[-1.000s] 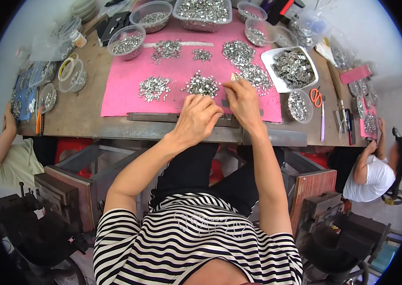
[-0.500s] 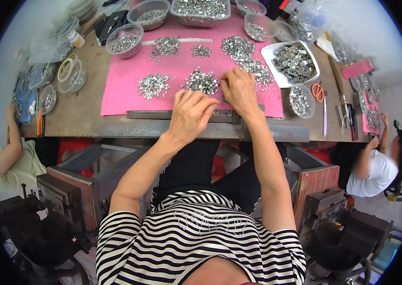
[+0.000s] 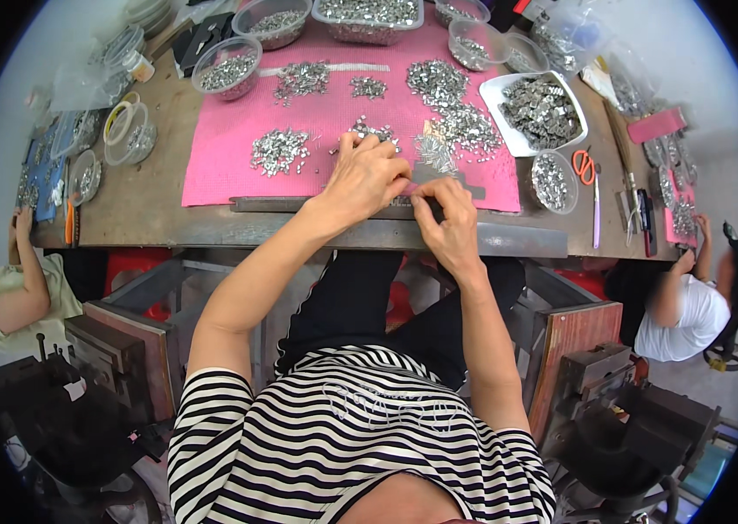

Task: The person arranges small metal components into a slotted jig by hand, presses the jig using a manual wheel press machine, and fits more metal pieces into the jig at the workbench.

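Observation:
A long dark metal bar with a slotted section (image 3: 277,205) lies along the near edge of the pink mat (image 3: 229,179). My left hand (image 3: 362,177) is over the bar, fingers curled and pressed together. Whatever they hold is hidden. Close to its right, my right hand (image 3: 451,224) has thumb and fingers pinched at the bar's slotted section, on something too small to make out. A pile of small shiny metal pieces (image 3: 377,131) shows partly behind my left hand. Thin metal pins (image 3: 437,155) lie heaped just beyond my right hand, near a flat grey metal plate (image 3: 472,189).
Several more piles of metal pieces (image 3: 280,152) cover the mat. Clear tubs (image 3: 227,70) and a white tray of parts (image 3: 536,113) stand around it. Orange-handled scissors (image 3: 584,166) lie right. Two other people work at the table's far left and far right.
My right hand has come back toward me from the pile to the bar, uncovering the pins and plate. My left hand has shifted slightly right and away from me.

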`<action>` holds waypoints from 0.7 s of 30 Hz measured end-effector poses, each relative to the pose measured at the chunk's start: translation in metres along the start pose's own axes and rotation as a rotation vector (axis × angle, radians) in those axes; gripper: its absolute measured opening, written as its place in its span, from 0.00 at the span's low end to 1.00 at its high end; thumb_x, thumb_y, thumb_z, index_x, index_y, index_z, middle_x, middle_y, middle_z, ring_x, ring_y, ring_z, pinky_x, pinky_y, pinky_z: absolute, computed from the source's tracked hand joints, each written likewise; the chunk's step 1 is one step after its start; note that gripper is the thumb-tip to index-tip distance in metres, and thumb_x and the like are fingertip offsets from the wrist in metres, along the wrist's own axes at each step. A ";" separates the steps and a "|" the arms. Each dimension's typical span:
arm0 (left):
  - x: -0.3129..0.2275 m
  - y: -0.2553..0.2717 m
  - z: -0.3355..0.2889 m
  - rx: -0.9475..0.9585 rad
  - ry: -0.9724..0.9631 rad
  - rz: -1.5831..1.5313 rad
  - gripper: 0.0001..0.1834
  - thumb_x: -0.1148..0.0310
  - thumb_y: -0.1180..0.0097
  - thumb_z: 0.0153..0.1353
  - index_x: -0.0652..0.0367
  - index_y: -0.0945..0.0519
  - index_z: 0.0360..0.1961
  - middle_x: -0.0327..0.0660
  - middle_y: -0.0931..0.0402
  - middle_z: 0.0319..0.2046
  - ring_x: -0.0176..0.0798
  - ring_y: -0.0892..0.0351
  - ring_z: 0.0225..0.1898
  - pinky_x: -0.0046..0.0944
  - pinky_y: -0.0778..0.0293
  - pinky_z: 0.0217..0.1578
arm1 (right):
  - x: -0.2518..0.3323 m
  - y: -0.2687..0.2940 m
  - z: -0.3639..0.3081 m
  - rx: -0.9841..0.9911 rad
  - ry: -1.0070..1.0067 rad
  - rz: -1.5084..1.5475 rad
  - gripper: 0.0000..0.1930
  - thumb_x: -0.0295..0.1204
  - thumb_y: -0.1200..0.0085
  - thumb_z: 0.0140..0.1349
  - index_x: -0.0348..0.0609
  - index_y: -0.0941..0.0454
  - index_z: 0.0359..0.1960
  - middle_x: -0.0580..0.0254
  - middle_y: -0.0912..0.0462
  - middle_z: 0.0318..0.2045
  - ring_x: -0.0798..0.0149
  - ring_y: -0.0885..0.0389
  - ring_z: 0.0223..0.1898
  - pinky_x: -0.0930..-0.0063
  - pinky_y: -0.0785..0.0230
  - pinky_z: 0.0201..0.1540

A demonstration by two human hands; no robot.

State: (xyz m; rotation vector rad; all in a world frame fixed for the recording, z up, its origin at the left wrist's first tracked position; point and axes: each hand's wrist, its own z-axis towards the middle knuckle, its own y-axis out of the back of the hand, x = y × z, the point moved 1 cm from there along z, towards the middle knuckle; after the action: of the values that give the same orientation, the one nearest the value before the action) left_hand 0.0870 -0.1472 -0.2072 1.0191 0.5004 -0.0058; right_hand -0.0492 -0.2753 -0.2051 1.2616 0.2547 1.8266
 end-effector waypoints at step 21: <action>-0.027 0.003 -0.036 -0.156 0.074 -0.154 0.08 0.69 0.33 0.56 0.53 0.16 0.37 0.37 0.23 0.35 0.42 0.23 0.43 0.49 0.39 0.55 | -0.024 -0.013 0.055 -0.011 0.022 -0.002 0.03 0.23 0.39 0.60 0.42 0.15 0.35 0.59 0.18 0.30 0.54 0.19 0.36 0.60 0.33 0.44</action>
State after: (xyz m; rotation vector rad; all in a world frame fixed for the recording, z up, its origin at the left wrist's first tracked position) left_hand 0.0492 -0.1223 -0.2096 0.8290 0.6362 -0.0658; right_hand 0.0059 -0.3017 -0.2028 1.2341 0.2572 1.8386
